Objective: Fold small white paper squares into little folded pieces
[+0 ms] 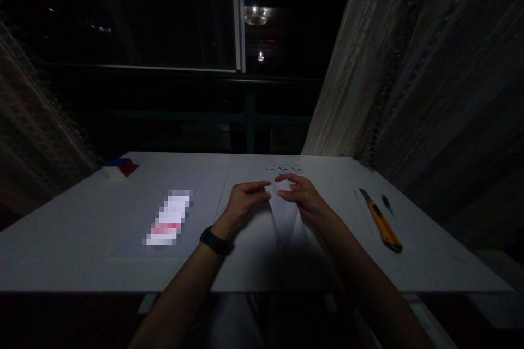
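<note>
A folded white sheet of paper (285, 218), narrowing toward its lower end, is between my hands over the middle of the table. My left hand (248, 199), with a dark watch on its wrist, pinches the paper's upper left edge between thumb and fingers. On the other side, my right hand (305, 196) grips the upper right edge, thumb in front and fingers curled over the top. Just beyond the hands lie several small printed paper pieces (284, 168). The dim light hides the finer creases.
A yellow box cutter (383, 224) lies at the right beside a small dark pointed object (387, 204). At the left, a large pale sheet (210, 204) bears a bright, pixelated phone-like rectangle (170, 218). A coloured cube (119, 167) sits at the far left edge. Curtains (347, 65) flank the white table (61, 240).
</note>
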The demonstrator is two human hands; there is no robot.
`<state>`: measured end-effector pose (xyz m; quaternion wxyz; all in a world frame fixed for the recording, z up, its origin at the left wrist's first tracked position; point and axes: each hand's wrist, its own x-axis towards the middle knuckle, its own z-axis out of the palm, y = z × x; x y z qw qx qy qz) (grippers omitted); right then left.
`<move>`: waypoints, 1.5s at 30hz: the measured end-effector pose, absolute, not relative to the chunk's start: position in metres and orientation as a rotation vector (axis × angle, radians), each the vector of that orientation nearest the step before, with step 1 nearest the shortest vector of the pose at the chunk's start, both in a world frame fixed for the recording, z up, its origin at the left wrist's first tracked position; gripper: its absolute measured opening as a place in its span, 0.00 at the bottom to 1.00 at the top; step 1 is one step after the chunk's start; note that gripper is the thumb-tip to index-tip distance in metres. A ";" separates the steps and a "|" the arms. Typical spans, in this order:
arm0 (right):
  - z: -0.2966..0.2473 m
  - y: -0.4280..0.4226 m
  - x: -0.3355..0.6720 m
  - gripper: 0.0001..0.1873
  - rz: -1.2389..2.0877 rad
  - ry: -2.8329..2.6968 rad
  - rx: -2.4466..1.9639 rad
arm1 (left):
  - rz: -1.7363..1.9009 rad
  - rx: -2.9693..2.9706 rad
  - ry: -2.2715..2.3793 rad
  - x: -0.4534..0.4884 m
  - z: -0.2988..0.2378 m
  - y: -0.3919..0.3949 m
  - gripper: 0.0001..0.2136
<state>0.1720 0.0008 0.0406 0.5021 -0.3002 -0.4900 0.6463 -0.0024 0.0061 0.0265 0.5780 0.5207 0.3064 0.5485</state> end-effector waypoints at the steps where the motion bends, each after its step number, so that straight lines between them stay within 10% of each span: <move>1: 0.041 0.001 0.172 0.23 1.567 -1.184 -0.721 | 1.283 1.208 0.716 -0.002 0.027 0.006 0.16; 45: 0.029 -0.006 0.130 0.18 0.709 -1.096 -0.926 | 1.681 1.840 1.056 0.018 0.020 -0.007 0.17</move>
